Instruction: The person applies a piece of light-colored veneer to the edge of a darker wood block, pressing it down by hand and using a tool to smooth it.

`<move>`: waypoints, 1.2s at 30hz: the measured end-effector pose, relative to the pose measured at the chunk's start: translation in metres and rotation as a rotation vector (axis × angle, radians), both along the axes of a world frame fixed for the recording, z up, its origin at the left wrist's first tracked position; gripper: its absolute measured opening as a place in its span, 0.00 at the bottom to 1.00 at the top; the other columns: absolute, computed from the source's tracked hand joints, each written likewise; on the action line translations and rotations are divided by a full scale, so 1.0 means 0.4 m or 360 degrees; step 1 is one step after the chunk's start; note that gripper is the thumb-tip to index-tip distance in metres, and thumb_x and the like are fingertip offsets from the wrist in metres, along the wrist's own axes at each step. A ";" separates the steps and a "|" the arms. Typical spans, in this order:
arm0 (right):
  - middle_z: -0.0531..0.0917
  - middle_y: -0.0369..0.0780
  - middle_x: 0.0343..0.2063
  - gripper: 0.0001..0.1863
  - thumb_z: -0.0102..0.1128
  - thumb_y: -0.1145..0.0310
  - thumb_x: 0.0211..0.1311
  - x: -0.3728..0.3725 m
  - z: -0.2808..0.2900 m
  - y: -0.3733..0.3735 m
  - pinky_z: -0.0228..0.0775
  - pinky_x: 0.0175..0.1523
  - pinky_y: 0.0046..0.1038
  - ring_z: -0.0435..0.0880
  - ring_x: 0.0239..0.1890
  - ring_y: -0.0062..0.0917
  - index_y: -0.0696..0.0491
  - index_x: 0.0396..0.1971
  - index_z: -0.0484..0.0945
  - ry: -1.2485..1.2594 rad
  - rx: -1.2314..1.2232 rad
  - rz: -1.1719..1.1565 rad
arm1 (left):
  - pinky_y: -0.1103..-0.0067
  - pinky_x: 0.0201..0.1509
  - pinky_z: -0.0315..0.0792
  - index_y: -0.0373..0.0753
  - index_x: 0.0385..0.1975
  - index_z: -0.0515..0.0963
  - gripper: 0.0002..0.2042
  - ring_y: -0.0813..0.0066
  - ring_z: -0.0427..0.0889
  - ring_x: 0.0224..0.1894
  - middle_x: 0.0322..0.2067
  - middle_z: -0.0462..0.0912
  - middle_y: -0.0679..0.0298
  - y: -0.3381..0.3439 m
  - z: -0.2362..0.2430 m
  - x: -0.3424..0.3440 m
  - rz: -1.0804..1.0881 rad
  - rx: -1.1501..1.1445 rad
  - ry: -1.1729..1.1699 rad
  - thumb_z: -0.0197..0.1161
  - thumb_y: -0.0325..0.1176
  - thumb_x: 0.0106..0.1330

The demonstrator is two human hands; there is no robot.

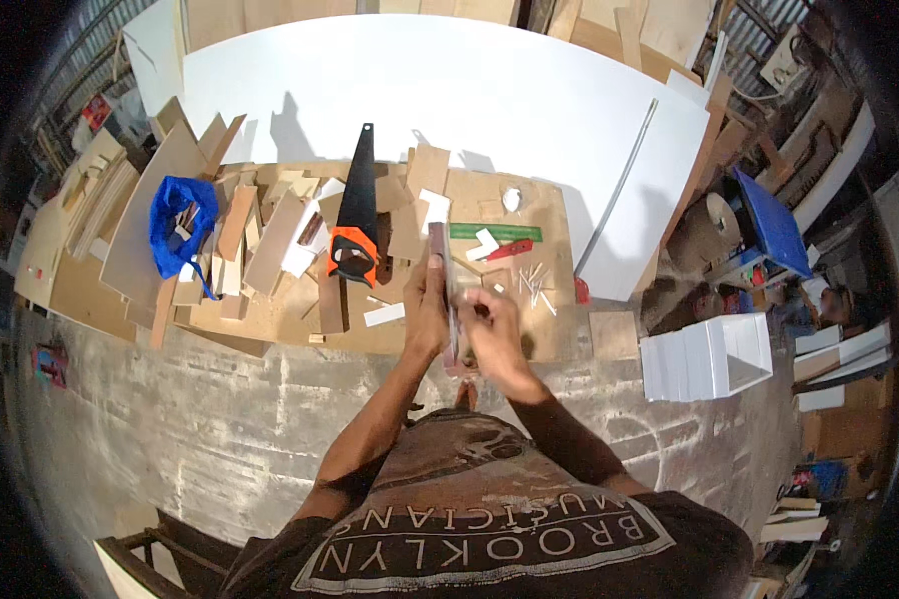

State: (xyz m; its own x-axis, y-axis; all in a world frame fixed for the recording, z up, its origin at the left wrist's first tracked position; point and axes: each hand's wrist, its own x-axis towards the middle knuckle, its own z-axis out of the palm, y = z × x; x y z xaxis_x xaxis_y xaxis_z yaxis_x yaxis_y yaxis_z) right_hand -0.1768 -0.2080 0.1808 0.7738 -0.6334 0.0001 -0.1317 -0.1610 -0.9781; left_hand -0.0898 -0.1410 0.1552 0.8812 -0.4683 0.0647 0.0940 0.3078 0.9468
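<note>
Upright over the near edge of the workbench, a narrow reddish-brown strip [438, 238] runs away from my body. My left hand [427, 311] is closed along its left side, thumb pointing up the strip. On the other side my right hand [493, 331] has its fingers curled together close to the strip. Whatever those fingers may pinch is too small and blurred to make out. Just left of my hands lies a handsaw with an orange handle [355, 256] and a black blade [358, 190]. Right of the strip are a green ruler [496, 232] and a red hand tool [509, 250].
Offcuts and white scraps cover the brown bench [410, 334]. Thin white sticks [536, 290] lie at right, a blue bag [182, 228] at left. Behind stands a large white panel [449, 80] with a long metal rod [619, 185] on it. A white box [697, 359] stands right.
</note>
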 end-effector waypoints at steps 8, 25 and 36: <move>0.75 0.30 0.19 0.04 0.62 0.73 0.64 0.129 0.026 -0.144 0.57 0.26 0.18 0.67 0.19 0.13 0.56 0.29 0.79 -0.0494 0.0553 0.0160 | 0.81 0.34 0.65 0.34 0.36 0.74 0.22 0.83 0.68 0.31 0.28 0.74 0.70 -0.007 -0.055 -0.034 0.0186 0.0082 -0.0273 0.45 0.50 0.77; 0.82 0.32 0.24 0.08 0.66 0.74 0.61 0.037 -0.036 -0.008 0.67 0.31 0.16 0.76 0.26 0.12 0.59 0.39 0.84 -0.0371 0.0265 -0.0066 | 0.77 0.44 0.71 0.39 0.46 0.73 0.21 0.78 0.76 0.37 0.36 0.78 0.67 0.037 0.016 0.000 -0.0128 -0.0490 0.0668 0.41 0.50 0.76; 0.78 0.31 0.19 0.04 0.61 0.76 0.61 0.034 -0.038 -0.021 0.63 0.26 0.18 0.72 0.22 0.11 0.60 0.28 0.80 -0.0182 -0.0140 -0.0100 | 0.82 0.27 0.60 0.40 0.33 0.73 0.20 0.84 0.65 0.25 0.24 0.70 0.72 0.014 -0.042 -0.035 0.0031 -0.0206 0.0202 0.42 0.50 0.77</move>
State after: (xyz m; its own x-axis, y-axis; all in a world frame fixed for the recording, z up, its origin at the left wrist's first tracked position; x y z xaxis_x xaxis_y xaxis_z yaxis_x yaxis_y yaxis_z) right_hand -0.1632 -0.2163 0.1654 0.7242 -0.6744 0.1437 -0.0327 -0.2417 -0.9698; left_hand -0.1038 -0.1353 0.1382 0.8949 -0.4462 0.0112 0.2032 0.4295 0.8799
